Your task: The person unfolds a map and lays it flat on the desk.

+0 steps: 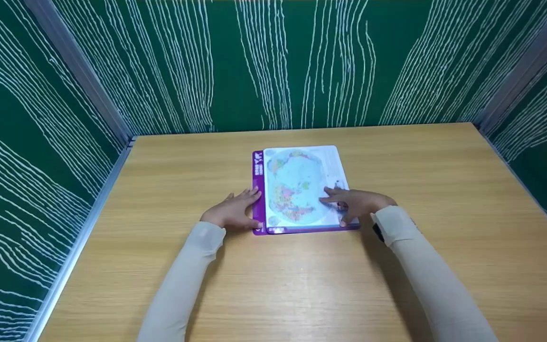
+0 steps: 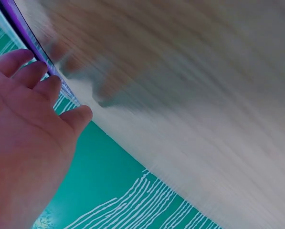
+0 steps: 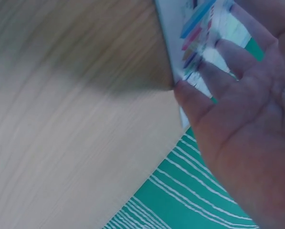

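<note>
A flat, light-coloured world map board lies near the table's middle, on top of a purple board whose left strip and lower edge show. At the left side my left hand touches the purple strip, its fingers spread. My right hand rests on the map board's right edge with fingers reaching over the printed surface. The left wrist view shows the left hand with its fingertips along the purple edge. In the right wrist view, the right hand touches the board's colourfully printed side.
A wooden table carries the boards. Green panels with white wavy lines rise behind it and at both sides, joined by grey corner posts.
</note>
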